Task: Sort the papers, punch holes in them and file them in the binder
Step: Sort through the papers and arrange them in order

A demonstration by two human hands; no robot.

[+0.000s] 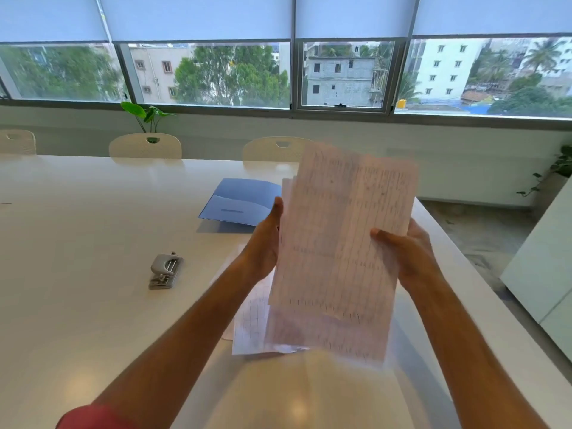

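A blurred stack of handwritten lined papers is held upright above the white table. My left hand grips its left edge with the thumb up the side. At the right edge my right hand holds it, thumb on the front sheet. More lined sheets lie flat on the table under the stack. An open blue binder lies behind the hands. To the left sits a grey hole punch, apart from both hands.
White chairs stand along the table's far side under a wide window with a plant. The table's right edge runs close past my right arm, and a white cabinet stands on the floor beyond it.
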